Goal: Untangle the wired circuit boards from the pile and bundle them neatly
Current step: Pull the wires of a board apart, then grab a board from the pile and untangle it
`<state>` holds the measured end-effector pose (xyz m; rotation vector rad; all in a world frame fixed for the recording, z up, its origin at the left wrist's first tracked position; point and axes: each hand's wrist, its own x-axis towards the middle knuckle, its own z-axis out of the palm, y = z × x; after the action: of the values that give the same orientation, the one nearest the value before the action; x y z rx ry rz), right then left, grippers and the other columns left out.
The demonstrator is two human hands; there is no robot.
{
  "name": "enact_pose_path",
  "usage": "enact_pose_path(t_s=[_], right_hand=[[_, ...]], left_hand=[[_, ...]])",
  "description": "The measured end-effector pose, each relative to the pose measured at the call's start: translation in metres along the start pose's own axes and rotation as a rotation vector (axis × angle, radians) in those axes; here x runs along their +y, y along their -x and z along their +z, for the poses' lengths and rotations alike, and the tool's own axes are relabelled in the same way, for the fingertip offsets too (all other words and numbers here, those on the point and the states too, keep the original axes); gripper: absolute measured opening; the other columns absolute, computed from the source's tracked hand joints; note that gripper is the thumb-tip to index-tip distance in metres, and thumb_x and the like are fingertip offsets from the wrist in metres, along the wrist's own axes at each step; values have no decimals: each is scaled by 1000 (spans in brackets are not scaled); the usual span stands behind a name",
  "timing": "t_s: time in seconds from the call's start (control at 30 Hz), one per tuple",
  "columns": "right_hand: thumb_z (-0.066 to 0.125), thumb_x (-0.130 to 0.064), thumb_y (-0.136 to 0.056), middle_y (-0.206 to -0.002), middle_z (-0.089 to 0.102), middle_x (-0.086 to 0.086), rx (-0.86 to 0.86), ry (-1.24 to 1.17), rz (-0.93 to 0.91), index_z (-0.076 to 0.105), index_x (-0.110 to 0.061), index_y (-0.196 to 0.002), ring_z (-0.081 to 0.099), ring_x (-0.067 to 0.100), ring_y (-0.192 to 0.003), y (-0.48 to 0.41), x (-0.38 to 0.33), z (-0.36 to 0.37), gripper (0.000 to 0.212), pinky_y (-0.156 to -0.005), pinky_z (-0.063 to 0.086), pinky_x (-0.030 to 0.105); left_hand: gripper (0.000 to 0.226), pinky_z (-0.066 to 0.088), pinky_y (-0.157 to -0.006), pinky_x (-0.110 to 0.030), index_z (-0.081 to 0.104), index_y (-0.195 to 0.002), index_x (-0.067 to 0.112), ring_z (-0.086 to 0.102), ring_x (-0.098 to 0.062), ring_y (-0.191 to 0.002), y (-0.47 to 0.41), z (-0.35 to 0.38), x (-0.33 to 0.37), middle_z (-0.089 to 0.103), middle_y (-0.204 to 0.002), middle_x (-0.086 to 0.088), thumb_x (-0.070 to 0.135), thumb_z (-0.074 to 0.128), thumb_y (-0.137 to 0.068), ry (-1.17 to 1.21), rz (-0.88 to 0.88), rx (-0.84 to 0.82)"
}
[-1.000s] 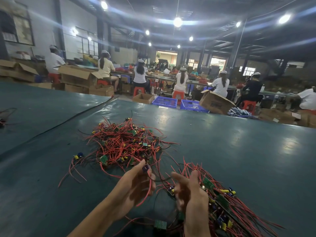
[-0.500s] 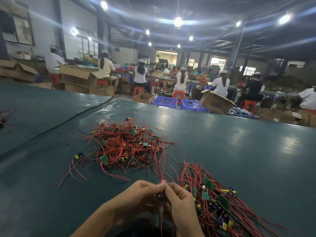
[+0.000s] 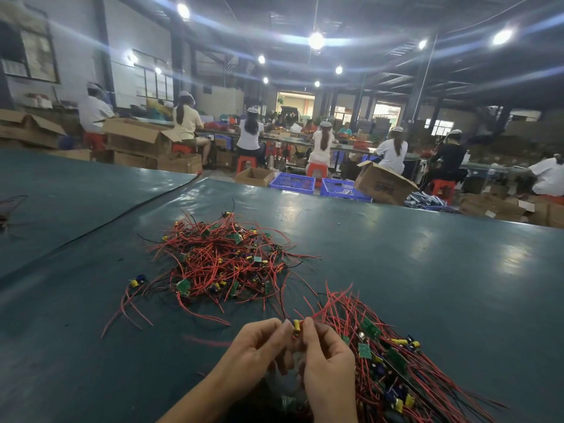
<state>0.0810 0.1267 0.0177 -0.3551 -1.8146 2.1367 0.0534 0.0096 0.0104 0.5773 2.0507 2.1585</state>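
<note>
Far left, at the frame's edge: a few stray wires (image 3: 10, 206) on the dark green table (image 3: 442, 270), well apart from everything else. Further in, one loose board (image 3: 136, 281) with a yellow and blue part, its red leads trailing toward the near edge, just beside the tangled pile (image 3: 225, 261) at mid-table — red wires crossed every way, small green boards and yellow parts caught among them. Nearer the camera, the left hand (image 3: 259, 346), fingers curled, thumb and fingertip pinching a small yellow-and-blue component (image 3: 296, 326). Close against it the right hand (image 3: 328, 361), likewise curled, pinching the same component from the other side. A thin dark wire and red wires rising from that pinch toward the pile. Below the hands something pale and blurred, not clear enough to name. To the right, just beside the right hand, the bundle (image 3: 396, 361) — wires lying roughly parallel, fanned toward the lower right corner, green boards and yellow-blue parts gathered at the hand end. Beyond the table's far edge, open cardboard boxes (image 3: 137, 138), then blue crates (image 3: 317, 184), then a tipped box (image 3: 384, 184), with seated workers (image 3: 250, 132) at long benches behind.
</note>
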Motion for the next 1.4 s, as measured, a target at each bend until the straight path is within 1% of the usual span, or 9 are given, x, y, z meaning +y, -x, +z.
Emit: enact_pose_path(t_s=[0.27, 0.37, 0.47, 0.67, 0.8, 0.93, 1.13, 1.23, 1.4], right_hand=[[70, -25, -84, -61, 70, 10, -16, 31, -47, 74, -11, -61, 63, 12, -53, 2, 3, 3, 27, -53, 53, 19], [70, -26, -85, -64, 68, 18, -30, 42, -48, 76, -17, -64, 60, 18, -58, 2, 5, 3, 23, -60, 55, 29], [71, -23, -85, -68, 69, 20, -9, -10, -23, 79, -20, -66, 63, 25, -66, 1, 5, 1, 21, -71, 56, 42], [71, -28, -74, -53, 61, 1, 190, -339, 15, 80, -18, -73, 33, 4, -36, -6, -8, -14, 14, -33, 28, 17], [69, -28, -82, -56, 62, -2, 275, -425, 8, 79, -16, -74, 31, 4, -35, -9, -10, -18, 17, -33, 26, 17], [68, -33, -81, -51, 59, 0, 28, -233, 23, 77, -17, -66, 32, 4, -33, -3, -6, -10, 24, -32, 26, 17], [67, -21, -88, -71, 74, 6, -126, -51, -87, 80, -21, -70, 71, 12, -67, 5, 2, 4, 22, -60, 54, 18], [67, -26, -85, -68, 73, 6, -41, -71, -63, 80, -26, -70, 67, 14, -64, 3, 1, 1, 20, -63, 56, 26], [67, -32, -80, -49, 55, -6, 184, -283, 19, 80, -24, -70, 34, 2, -37, -6, -7, -13, 18, -34, 28, 17]], left_hand=[[36, 49, -67, -17, 73, -67, 27, 64, -2, -66, 3, -2, -1, 69, -66, 7, 54, 56, -83, -56, -17, 69], [51, 47, -62, -23, 68, -66, 15, 61, -9, -60, 2, -2, 0, 65, -61, 0, 62, 57, -84, -146, 65, 40], [51, 44, -60, -27, 63, -56, 7, 57, -14, -56, 0, -2, 0, 62, -56, -5, 47, 55, -87, -126, 110, 75], [49, 45, -57, -22, 64, -52, 11, 57, -16, -51, -4, -5, 10, 62, -53, -7, 38, 48, -90, -69, 119, 27], [51, 45, -57, -25, 66, -51, 15, 56, -20, -53, -3, -10, 8, 63, -55, -9, 43, 48, -90, -55, 105, 82], [53, 45, -53, -25, 67, -53, 12, 55, -21, -52, -4, -12, 6, 63, -56, -13, 49, 51, -88, -23, 74, 176], [46, 44, -56, -24, 65, -62, 0, 55, -14, -54, -1, -3, 4, 60, -57, -6, 36, 55, -89, -37, 114, 73], [50, 43, -57, -23, 64, -58, 6, 55, -16, -54, 1, -1, 4, 60, -56, -5, 39, 55, -94, -58, 113, 8], [52, 45, -53, -25, 66, -53, 15, 56, -22, -54, -3, -9, 8, 62, -58, -11, 50, 57, -91, 15, 64, 130]])
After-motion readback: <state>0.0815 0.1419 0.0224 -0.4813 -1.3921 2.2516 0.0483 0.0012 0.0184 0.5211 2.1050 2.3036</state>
